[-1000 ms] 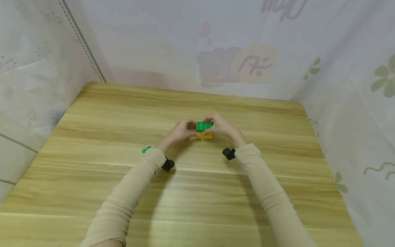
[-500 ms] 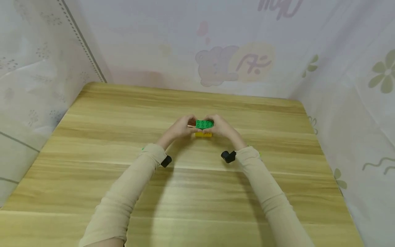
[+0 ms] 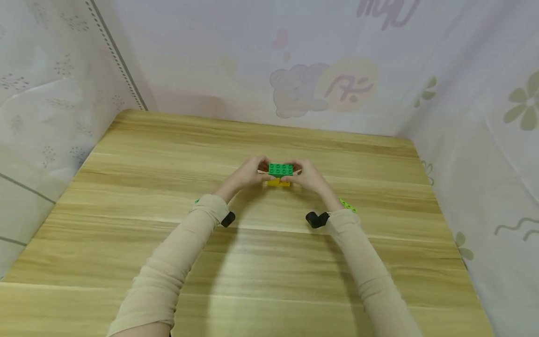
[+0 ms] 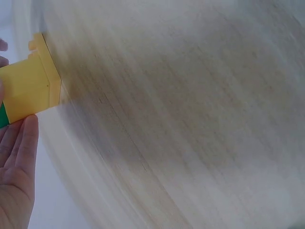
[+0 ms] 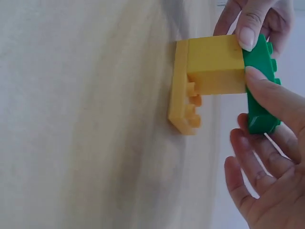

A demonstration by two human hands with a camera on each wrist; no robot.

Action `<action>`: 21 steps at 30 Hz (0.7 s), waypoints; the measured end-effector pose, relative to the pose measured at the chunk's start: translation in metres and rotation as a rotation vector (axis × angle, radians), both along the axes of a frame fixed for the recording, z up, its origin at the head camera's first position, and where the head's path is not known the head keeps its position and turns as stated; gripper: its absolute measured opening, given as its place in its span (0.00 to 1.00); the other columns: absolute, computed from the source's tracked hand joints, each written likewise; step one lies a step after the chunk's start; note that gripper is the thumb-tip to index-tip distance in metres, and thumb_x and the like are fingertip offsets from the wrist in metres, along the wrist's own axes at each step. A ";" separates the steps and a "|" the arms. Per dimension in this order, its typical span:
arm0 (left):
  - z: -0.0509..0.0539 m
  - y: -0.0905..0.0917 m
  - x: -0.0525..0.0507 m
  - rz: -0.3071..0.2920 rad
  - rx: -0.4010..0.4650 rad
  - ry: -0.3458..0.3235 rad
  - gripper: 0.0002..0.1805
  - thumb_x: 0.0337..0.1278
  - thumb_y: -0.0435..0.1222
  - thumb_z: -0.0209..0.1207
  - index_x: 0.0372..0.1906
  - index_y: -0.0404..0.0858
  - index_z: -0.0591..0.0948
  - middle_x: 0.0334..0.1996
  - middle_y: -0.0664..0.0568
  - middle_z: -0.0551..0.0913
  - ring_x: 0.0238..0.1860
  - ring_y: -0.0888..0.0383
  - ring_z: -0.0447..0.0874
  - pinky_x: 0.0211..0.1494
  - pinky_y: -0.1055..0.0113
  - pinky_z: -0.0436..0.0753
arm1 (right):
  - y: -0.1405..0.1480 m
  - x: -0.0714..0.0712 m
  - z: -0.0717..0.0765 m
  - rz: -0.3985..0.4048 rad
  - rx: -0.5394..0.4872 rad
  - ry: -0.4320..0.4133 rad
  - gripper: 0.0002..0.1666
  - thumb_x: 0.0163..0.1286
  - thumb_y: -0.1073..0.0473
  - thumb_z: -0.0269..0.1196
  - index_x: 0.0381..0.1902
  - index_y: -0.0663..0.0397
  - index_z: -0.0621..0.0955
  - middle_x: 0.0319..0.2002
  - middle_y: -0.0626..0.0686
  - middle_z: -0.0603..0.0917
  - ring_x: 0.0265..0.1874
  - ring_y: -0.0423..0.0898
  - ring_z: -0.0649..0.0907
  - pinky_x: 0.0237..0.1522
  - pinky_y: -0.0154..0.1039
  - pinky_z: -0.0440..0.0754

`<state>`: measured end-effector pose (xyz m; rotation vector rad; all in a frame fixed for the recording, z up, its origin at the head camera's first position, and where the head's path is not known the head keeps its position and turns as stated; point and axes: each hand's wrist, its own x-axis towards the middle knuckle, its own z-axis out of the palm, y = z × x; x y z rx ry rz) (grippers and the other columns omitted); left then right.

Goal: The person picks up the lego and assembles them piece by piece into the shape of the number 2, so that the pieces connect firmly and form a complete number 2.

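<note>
A green brick (image 3: 280,169) with two rows of studs tops a small stack, held between both hands. Beneath it, a yellow block (image 5: 215,62) stands on one end of a thin yellow studded plate (image 5: 178,90), which rests on the table. The left hand (image 3: 250,172) pinches the stack at its left end, its thumb where green meets yellow in the right wrist view. With the thumb on the side of the green brick and fingers behind, the right hand (image 3: 309,177) pinches its overhanging right end. The left wrist view shows the yellow block (image 4: 26,88) and only a sliver of green.
A lime green studded piece (image 3: 348,206) lies beside the right sleeve. Another green piece (image 3: 196,201) is mostly hidden by the left sleeve. The wooden table (image 3: 269,281) meets patterned sheets (image 3: 202,61) at its back and sides.
The right hand has shifted slightly right, so the green brick's whole studded top now shows. The brick's top has levelled since one second ago. The left hand has barely moved.
</note>
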<state>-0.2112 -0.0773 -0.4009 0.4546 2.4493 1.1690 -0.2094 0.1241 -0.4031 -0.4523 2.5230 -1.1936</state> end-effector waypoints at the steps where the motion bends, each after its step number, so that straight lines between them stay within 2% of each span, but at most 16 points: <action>1: 0.000 0.000 0.000 0.002 0.001 0.004 0.22 0.54 0.36 0.61 0.51 0.30 0.71 0.51 0.39 0.76 0.55 0.46 0.74 0.62 0.57 0.72 | 0.002 0.000 -0.002 -0.010 -0.027 -0.005 0.28 0.57 0.56 0.66 0.56 0.56 0.74 0.50 0.56 0.78 0.48 0.51 0.76 0.51 0.46 0.76; 7: -0.003 0.001 0.000 0.008 0.008 0.025 0.22 0.54 0.35 0.61 0.51 0.30 0.70 0.51 0.38 0.76 0.55 0.46 0.75 0.61 0.58 0.73 | 0.005 0.002 -0.015 -0.089 -0.154 -0.038 0.29 0.56 0.57 0.67 0.56 0.57 0.74 0.49 0.58 0.79 0.49 0.52 0.77 0.52 0.47 0.77; 11: -0.004 0.001 0.001 0.015 0.009 0.019 0.22 0.54 0.35 0.61 0.52 0.30 0.70 0.51 0.38 0.76 0.55 0.46 0.74 0.61 0.58 0.73 | 0.005 0.002 -0.020 -0.156 -0.197 -0.085 0.29 0.55 0.57 0.68 0.56 0.54 0.75 0.49 0.58 0.79 0.50 0.53 0.78 0.52 0.47 0.78; 15: -0.003 0.001 0.002 0.026 0.008 0.016 0.22 0.54 0.34 0.61 0.51 0.29 0.70 0.51 0.38 0.77 0.55 0.46 0.75 0.61 0.58 0.73 | 0.004 0.002 -0.023 -0.188 -0.213 -0.104 0.29 0.53 0.56 0.69 0.55 0.51 0.77 0.50 0.57 0.80 0.50 0.53 0.79 0.51 0.47 0.78; 18: -0.001 0.002 0.003 0.037 0.006 0.008 0.23 0.54 0.35 0.61 0.53 0.30 0.69 0.52 0.38 0.76 0.56 0.46 0.74 0.61 0.58 0.73 | 0.003 0.005 -0.013 -0.187 -0.193 -0.107 0.29 0.53 0.55 0.69 0.54 0.52 0.77 0.51 0.57 0.80 0.50 0.54 0.78 0.51 0.47 0.77; 21: 0.006 0.000 0.005 0.058 0.037 -0.007 0.27 0.54 0.38 0.61 0.56 0.30 0.68 0.56 0.39 0.73 0.58 0.46 0.71 0.62 0.57 0.72 | 0.004 0.005 -0.011 -0.178 -0.181 -0.090 0.28 0.53 0.55 0.69 0.54 0.52 0.78 0.50 0.56 0.80 0.49 0.53 0.78 0.51 0.47 0.78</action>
